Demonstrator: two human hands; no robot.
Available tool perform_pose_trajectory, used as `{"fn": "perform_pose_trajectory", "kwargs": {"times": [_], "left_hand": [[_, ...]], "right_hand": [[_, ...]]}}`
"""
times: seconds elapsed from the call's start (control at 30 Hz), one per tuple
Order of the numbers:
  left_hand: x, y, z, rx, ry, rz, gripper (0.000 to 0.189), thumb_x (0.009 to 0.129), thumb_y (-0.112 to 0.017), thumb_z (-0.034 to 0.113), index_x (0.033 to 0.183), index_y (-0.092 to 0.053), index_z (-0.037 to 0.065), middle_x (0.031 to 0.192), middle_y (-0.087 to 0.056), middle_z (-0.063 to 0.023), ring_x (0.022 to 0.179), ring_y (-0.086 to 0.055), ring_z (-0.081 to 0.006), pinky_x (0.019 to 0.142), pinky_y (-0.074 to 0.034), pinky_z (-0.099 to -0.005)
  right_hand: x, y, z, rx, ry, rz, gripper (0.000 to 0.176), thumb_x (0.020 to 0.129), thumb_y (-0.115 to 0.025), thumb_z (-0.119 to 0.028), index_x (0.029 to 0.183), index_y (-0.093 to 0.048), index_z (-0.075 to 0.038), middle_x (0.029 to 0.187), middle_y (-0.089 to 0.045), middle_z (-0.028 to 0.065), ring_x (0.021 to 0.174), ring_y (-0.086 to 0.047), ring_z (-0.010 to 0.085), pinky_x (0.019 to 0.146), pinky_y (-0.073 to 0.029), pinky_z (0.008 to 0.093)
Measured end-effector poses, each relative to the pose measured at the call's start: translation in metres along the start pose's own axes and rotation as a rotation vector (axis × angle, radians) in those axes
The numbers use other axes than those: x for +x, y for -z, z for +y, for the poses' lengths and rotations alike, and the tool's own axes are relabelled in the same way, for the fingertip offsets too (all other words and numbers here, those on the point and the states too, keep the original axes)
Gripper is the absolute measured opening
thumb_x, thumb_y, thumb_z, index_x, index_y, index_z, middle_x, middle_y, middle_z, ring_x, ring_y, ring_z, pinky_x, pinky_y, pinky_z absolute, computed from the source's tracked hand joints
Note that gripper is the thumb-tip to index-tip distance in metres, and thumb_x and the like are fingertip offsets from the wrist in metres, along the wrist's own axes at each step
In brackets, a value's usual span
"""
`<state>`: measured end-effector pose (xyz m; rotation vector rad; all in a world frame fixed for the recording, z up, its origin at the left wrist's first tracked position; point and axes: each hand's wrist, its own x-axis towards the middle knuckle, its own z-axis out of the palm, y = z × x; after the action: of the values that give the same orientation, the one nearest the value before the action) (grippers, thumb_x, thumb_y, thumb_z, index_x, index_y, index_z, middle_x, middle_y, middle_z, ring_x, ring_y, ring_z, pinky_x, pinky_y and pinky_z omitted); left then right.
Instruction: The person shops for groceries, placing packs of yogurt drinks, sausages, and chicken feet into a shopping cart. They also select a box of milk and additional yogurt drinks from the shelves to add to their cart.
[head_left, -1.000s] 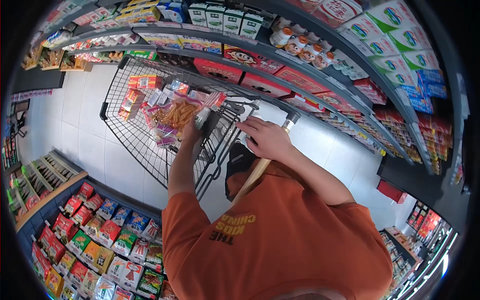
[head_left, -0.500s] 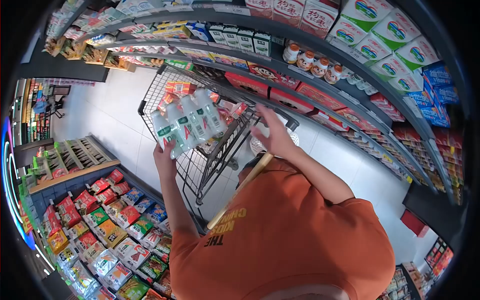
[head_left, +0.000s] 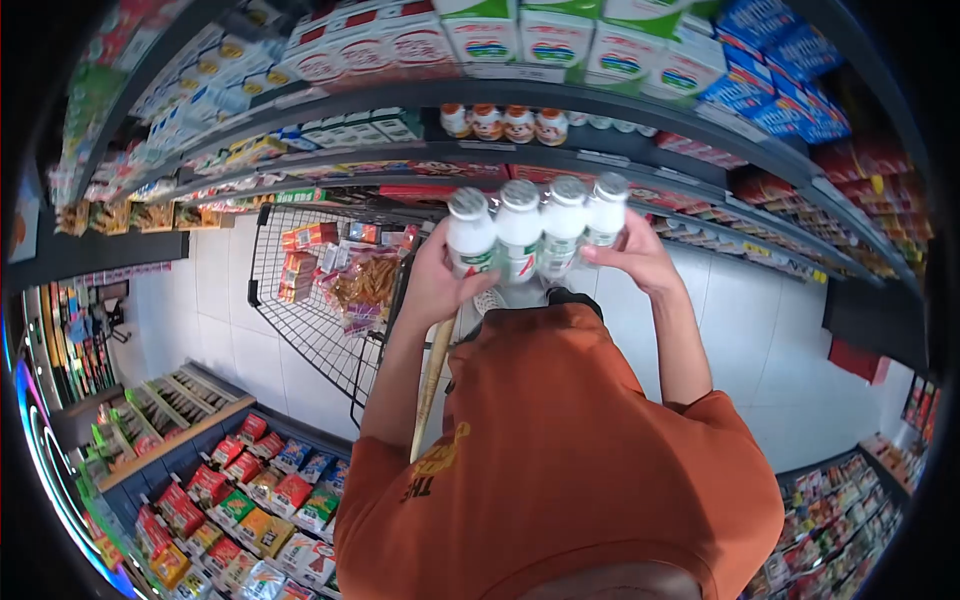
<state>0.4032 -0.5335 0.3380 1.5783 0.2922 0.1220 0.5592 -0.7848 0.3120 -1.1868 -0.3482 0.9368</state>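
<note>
A pack of several white drink bottles [head_left: 519, 235] with silvery lids and green-and-red labels is held upright before my chest, facing the shelf. Its left end rests in my left hand [head_left: 440, 275], thumb across the front. Round the right end curls my right hand [head_left: 640, 258], with its thumb on the front of the last bottle. To the left stands a black wire shopping cart [head_left: 300, 345]. Inside it lie red boxes [head_left: 309, 236] and a clear bag of brown snacks [head_left: 368, 282].
Ahead, curved-looking shelves carry boxed drinks [head_left: 556, 45] and small orange-capped bottles [head_left: 487, 122]. A bin of bagged snacks [head_left: 265, 480] stands at lower left. Pale floor tiles [head_left: 735, 300] lie on the right. A wooden stick-like handle [head_left: 433, 385] is beside my body.
The bottle pack has moved right, from over the cart to before my chest, and now stands upright. My right hand, free before, has taken hold of its right end. The view has turned toward the shelf.
</note>
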Motion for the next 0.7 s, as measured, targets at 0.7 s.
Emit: {"fn": "perform_pose_trajectory", "kwargs": {"times": [0.7], "left_hand": [[0.245, -0.141, -0.098, 0.810, -0.080, 0.131, 0.057, 0.068, -0.084, 0.018, 0.116, -0.059, 0.001, 0.113, -0.066, -0.0229, 0.109, -0.062, -0.0382, 0.091, -0.050, -0.0431]], "right_hand": [[0.073, 0.185, 0.023, -0.859, 0.325, 0.751, 0.055, 0.073, -0.078, -0.006, 0.123, -0.056, 0.001, 0.117, -0.060, 0.0282, 0.113, -0.055, 0.0477, 0.097, -0.046, 0.0467]]}}
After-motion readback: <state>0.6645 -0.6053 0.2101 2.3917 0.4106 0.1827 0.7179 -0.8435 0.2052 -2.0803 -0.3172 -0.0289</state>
